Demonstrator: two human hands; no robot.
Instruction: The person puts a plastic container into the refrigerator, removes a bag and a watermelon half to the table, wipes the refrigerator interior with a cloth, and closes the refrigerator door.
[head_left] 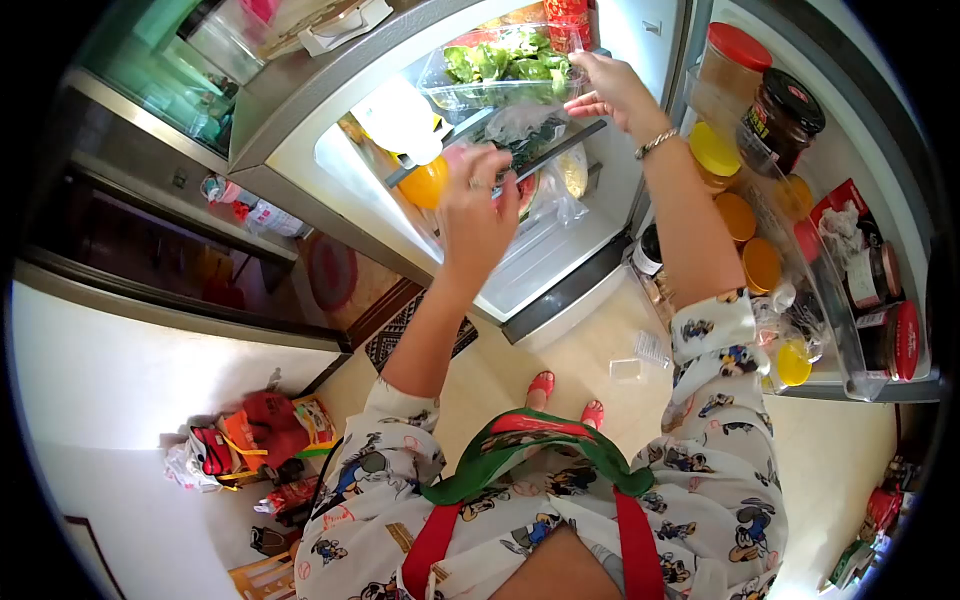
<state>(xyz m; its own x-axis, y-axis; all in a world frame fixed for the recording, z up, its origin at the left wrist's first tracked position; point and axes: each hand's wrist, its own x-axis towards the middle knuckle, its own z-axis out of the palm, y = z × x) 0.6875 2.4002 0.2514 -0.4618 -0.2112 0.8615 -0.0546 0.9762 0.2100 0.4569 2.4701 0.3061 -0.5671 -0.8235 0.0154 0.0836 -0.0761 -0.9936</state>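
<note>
My right hand (618,92) is at the right end of a clear plastic bin (455,98) holding leafy greens (510,60) in the open fridge. Its fingers are spread apart, and the fingertips seem to touch or nearly touch the bin's edge. Lower and to the left, my left hand (472,210) is raised in front of the shelf with loosely bent fingers, the thumb apart, and nothing visible in it. Behind it lie a round orange-yellow item (425,185) and a clear plastic bag (565,205) with food. Whether the left fingertips touch anything there I cannot tell.
The fridge door (850,385) stands open on the right, its racks filled with several jars, including a dark-lidded jar (782,115) and a red-lidded one (735,50). A red package (568,22) is on the upper shelf. Bags (265,430) are piled by the left wall.
</note>
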